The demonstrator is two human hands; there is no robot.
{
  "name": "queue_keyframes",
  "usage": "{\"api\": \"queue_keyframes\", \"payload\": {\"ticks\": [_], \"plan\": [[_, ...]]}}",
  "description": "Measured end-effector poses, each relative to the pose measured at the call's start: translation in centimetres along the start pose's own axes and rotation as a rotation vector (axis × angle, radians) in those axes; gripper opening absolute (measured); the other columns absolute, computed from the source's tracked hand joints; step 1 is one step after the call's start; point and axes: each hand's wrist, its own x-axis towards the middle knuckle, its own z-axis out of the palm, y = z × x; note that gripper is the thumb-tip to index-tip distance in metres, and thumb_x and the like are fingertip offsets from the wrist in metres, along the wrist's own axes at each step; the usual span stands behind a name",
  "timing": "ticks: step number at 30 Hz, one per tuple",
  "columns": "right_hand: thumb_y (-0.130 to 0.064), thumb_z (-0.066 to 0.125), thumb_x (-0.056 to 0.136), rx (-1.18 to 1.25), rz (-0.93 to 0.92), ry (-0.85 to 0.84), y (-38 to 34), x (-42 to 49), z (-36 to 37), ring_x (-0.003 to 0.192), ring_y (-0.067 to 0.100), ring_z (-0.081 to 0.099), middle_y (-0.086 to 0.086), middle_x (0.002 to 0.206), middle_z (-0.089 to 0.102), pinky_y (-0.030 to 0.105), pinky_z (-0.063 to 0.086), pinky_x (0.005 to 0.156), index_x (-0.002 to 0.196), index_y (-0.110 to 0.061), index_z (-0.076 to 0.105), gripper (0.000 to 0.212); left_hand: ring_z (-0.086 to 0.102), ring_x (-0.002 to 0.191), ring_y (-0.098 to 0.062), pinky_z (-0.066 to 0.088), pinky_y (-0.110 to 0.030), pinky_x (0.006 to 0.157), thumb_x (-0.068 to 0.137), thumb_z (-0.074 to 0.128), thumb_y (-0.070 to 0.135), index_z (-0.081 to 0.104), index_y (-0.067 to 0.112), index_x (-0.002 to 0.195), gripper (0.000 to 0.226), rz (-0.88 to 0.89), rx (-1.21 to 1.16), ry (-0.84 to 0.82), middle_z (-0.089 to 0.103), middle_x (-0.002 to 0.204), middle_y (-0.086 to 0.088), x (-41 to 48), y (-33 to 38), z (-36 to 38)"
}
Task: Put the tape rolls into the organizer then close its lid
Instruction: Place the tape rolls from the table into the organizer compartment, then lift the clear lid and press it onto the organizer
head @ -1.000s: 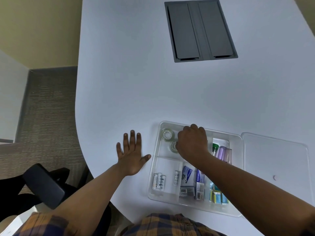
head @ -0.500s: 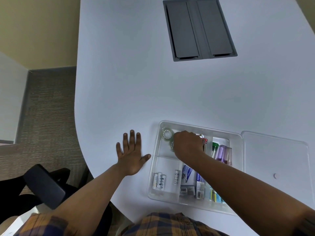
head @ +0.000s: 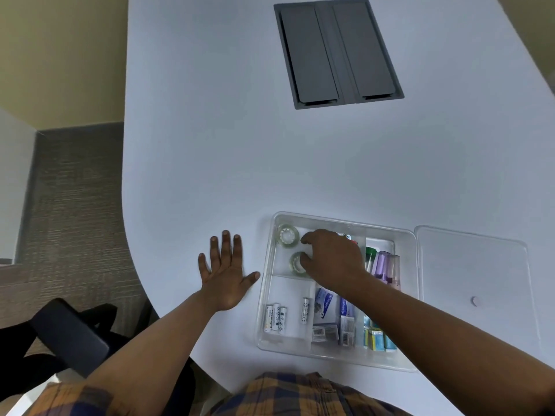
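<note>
A clear plastic organizer (head: pixel 330 219) stands open on the white table near me. In its far left compartment two clear tape rolls lie flat: one (head: pixel 287 234) at the far corner, the other (head: pixel 295 263) just nearer. My right hand (head: pixel 333 259) hovers inside that compartment with loosely curled, parted fingers, and its fingertips sit at the nearer roll's edge. My left hand (head: pixel 225 274) lies flat, fingers spread, on the table left of the organizer. The clear lid (head: pixel 468 265) lies flat on the table, right against the organizer's right side.
Other compartments hold batteries (head: pixel 274 319), small boxes (head: pixel 326 313) and highlighters (head: pixel 383 262). A grey cable hatch (head: pixel 338 52) is set into the table further away. The table's curved edge runs left of my left hand, with a black chair armrest (head: pixel 69 331) below it.
My right hand has drawn back toward me and to the right, and the nearer tape roll it covered now shows in the compartment. My left hand has stayed put.
</note>
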Motion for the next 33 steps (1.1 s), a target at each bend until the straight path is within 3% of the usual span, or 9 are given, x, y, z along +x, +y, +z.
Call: {"api": "queue_keyframes", "payload": {"ticks": [5, 8, 11, 13, 14, 17, 21, 26, 33], "plan": [[-0.025, 0.068, 0.083, 0.166, -0.052, 0.267, 3.3, -4.0, -1.9, 0.106, 0.023, 0.065, -0.002, 0.122, 0.068, 0.032, 0.049, 0.089, 0.112, -0.021, 0.07, 0.029, -0.05, 0.126, -0.019, -0.019, -0.054, 0.11, 0.089, 0.024, 0.068, -0.042, 0.025, 0.132, 0.09, 0.007, -0.015, 0.035, -0.052, 0.138, 0.007, -0.4, 0.2, 0.0], [-0.023, 0.073, 0.081, 0.205, 0.062, 0.374, 6.5, -6.9, -2.5, 0.115, 0.02, 0.062, 0.0, 0.129, 0.065, 0.029, 0.042, 0.098, 0.11, -0.021, 0.071, 0.029, -0.039, 0.136, -0.021, -0.014, -0.052, 0.112, 0.09, 0.03, 0.065, -0.034, 0.021, 0.137, 0.091, 0.004, -0.041, 0.081, -0.044, 0.144, 0.006, -0.6, 0.3, -0.1], [-0.019, 0.072, 0.083, 0.265, 0.229, 0.51, 10.0, -10.3, -2.3, 0.111, 0.021, 0.063, 0.001, 0.125, 0.067, 0.03, 0.043, 0.097, 0.107, -0.02, 0.071, 0.024, -0.012, 0.147, -0.032, -0.002, -0.046, 0.117, 0.095, 0.042, 0.049, 0.004, 0.011, 0.151, 0.077, 0.004, -0.113, 0.29, -0.005, 0.161, -0.009, -0.8, 1.1, -0.7], [-0.014, 0.069, 0.084, 0.33, 0.349, 0.597, 12.0, -12.3, -1.7, 0.098, 0.021, 0.067, 0.001, 0.112, 0.071, 0.032, 0.051, 0.089, 0.105, -0.019, 0.069, 0.021, 0.004, 0.147, -0.036, 0.007, -0.045, 0.118, 0.097, 0.045, 0.035, 0.03, 0.005, 0.146, 0.059, 0.003, -0.233, 0.485, 0.027, 0.155, -0.018, -1.1, 2.2, -1.7], [-0.011, 0.067, 0.084, 0.359, 0.415, 0.618, 13.1, -13.4, -1.3, 0.091, 0.02, 0.068, 0.001, 0.106, 0.072, 0.034, 0.054, 0.083, 0.103, -0.018, 0.069, 0.02, 0.007, 0.147, -0.034, 0.01, -0.046, 0.118, 0.097, 0.045, 0.032, 0.035, 0.004, 0.143, 0.055, 0.01, -0.304, 0.548, 0.033, 0.152, -0.018, -1.4, 3.0, -2.4], [-0.012, 0.068, 0.084, 0.381, 0.618, 0.534, 16.0, -15.6, 0.2, 0.082, 0.019, 0.066, 0.0, 0.097, 0.072, 0.031, 0.048, 0.076, 0.099, -0.016, 0.069, 0.016, 0.012, 0.147, -0.029, 0.019, -0.049, 0.115, 0.095, 0.042, 0.038, 0.038, 0.004, 0.141, 0.057, 0.149, -0.386, 0.62, 0.04, 0.149, -0.015, -2.6, 6.2, -3.8], [-0.038, 0.071, 0.08, 0.325, 0.774, 0.256, 18.2, -17.3, 1.9, 0.078, 0.021, 0.063, -0.001, 0.082, 0.069, 0.029, 0.045, 0.068, 0.08, -0.021, 0.064, 0.018, 0.013, 0.147, -0.024, 0.021, -0.046, 0.116, 0.091, 0.047, 0.039, 0.041, 0.007, 0.14, 0.059, 0.451, -0.303, 0.573, 0.036, 0.152, -0.009, -4.4, 12.0, -4.4], [-0.044, 0.073, 0.068, 0.259, 0.748, -0.031, 18.8, -17.9, 3.2, 0.079, 0.02, 0.064, -0.003, 0.081, 0.065, 0.028, 0.051, 0.068, 0.074, -0.024, 0.059, 0.025, 0.002, 0.148, -0.012, 0.015, -0.039, 0.118, 0.095, 0.049, 0.037, 0.038, 0.013, 0.143, 0.054, 0.585, -0.235, 0.509, 0.021, 0.158, 0.002, -5.6, 16.7, -3.7], [-0.051, 0.071, 0.063, 0.198, 0.656, -0.053, 18.3, -17.9, 4.5, 0.077, 0.015, 0.066, -0.009, 0.08, 0.067, 0.027, 0.054, 0.069, 0.078, -0.026, 0.065, 0.03, -0.003, 0.148, -0.01, 0.017, -0.038, 0.116, 0.089, 0.055, 0.037, 0.046, 0.02, 0.135, 0.05, 0.64, -0.199, 0.486, 0.018, 0.159, 0.003, -6.7, 19.0, -3.4]]}}
